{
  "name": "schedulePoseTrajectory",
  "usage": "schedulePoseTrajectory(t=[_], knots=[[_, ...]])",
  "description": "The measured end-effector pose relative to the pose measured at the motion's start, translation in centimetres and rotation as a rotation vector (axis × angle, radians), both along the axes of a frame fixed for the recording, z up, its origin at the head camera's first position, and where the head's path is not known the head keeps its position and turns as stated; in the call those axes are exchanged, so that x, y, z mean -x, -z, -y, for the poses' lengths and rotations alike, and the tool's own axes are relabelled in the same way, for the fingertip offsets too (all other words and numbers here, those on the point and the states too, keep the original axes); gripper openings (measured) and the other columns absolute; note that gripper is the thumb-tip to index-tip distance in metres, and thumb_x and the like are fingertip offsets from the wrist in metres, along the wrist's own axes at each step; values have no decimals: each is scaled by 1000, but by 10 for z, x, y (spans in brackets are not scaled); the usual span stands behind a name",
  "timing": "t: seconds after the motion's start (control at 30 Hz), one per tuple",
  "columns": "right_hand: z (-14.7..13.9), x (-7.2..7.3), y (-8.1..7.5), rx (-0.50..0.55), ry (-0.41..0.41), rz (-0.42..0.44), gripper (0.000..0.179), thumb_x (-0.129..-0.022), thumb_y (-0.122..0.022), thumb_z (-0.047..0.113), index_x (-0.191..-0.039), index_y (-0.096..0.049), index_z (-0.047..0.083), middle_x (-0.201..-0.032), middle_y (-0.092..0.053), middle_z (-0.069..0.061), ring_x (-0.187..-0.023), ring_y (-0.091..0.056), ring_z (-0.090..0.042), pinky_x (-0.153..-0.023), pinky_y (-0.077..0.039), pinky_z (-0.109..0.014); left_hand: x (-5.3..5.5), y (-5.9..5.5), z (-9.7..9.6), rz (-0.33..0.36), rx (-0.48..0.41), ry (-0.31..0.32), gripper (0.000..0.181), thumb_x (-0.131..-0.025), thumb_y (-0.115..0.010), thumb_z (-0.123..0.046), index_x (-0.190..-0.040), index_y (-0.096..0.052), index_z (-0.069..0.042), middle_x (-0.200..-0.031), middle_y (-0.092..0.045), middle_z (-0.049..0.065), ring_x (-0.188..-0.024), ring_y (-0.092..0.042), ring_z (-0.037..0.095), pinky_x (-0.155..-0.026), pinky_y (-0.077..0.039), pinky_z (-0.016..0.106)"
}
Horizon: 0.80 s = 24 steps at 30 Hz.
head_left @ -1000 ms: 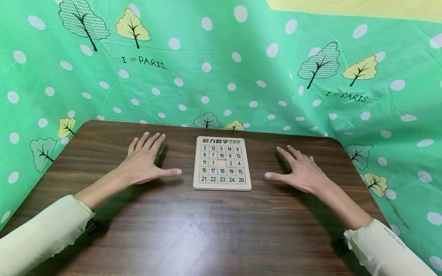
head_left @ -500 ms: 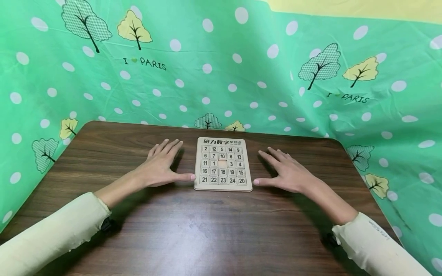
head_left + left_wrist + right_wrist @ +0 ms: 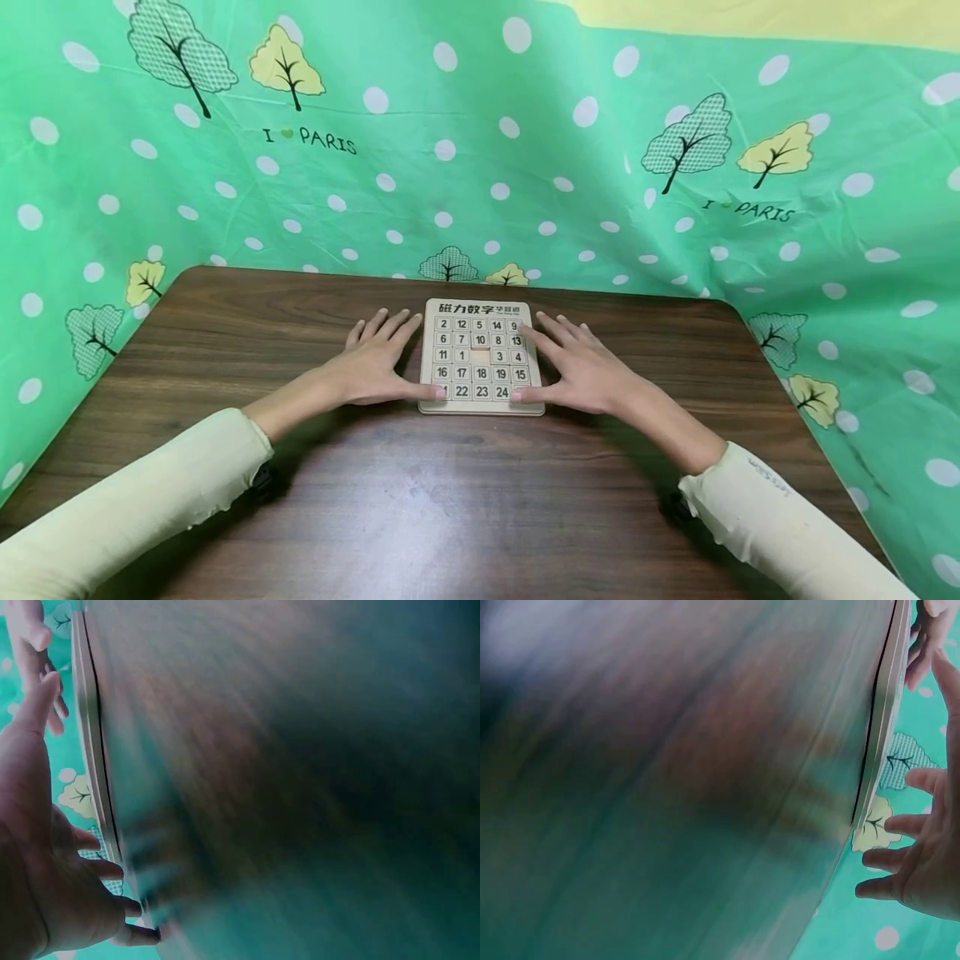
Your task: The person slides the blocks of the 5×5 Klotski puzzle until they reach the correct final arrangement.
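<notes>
A pale number sliding puzzle lies flat near the table's far side, with numbered tiles and one gap below the 10 tile. To its left, my left hand has spread fingers, and its thumb reaches over the lower left tile. My right hand is spread on the other side, the thumb covering the lower right tile and the index fingertip near tiles 9 and 13. Side-on, the board's edge shows in the left wrist view beside the left hand. I cannot tell whether either hand touches the puzzle.
The dark wooden table has rounded far corners and a glossy reflection in front of the puzzle. Behind and around it hangs a green cloth with white dots and printed trees, close to the table's edges.
Both hands have moved inward from either side towards the puzzle, until their thumbs overlap its lower corners. The puzzle has stayed in place, its tiles in the same arrangement where visible.
</notes>
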State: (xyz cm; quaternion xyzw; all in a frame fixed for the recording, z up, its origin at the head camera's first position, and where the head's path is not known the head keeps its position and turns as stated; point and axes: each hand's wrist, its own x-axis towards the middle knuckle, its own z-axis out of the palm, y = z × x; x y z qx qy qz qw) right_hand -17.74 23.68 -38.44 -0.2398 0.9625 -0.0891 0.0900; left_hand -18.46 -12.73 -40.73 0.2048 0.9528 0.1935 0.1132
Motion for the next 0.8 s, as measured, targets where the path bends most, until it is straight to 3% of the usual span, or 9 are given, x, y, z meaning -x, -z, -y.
schedulePoseTrajectory(t=[0.2,0.47,0.6,0.8], knots=[[15,0,2,-9,-12,-50,119,-89,-69,91,-181,-30,27,-190,-20,-18,-173,-22,-53,-138,-19,-76,1,4,-8,12,37,27,141,-79,-78,-91,-184,-17,-20,-190,-16,19,-176,-7,54,-136,-6,82],[30,-1,-1,0,-31,-30,116,-88,-70,90,-181,-31,32,-190,-21,-18,-174,-22,-52,-138,-17,-76,8,3,-8,18,50,24,140,-72,-83,-93,-183,-23,-31,-190,-20,16,-174,-5,59,-132,0,88],[38,-1,0,-10,-50,-22,115,-89,-68,91,-180,-32,32,-189,-23,-19,-173,-24,-54,-138,-17,-77,11,0,-8,41,61,26,141,-70,-83,-94,-182,-24,-33,-191,-19,15,-173,-3,62,-129,1,91],[42,-2,1,-18,-50,-10,116,-87,-68,93,-180,-31,33,-189,-23,-16,-175,-22,-49,-139,-16,-74,18,-11,-6,90,116,49,144,-68,-85,-95,-183,-22,-33,-191,-18,15,-172,-6,63,-128,-8,92]])
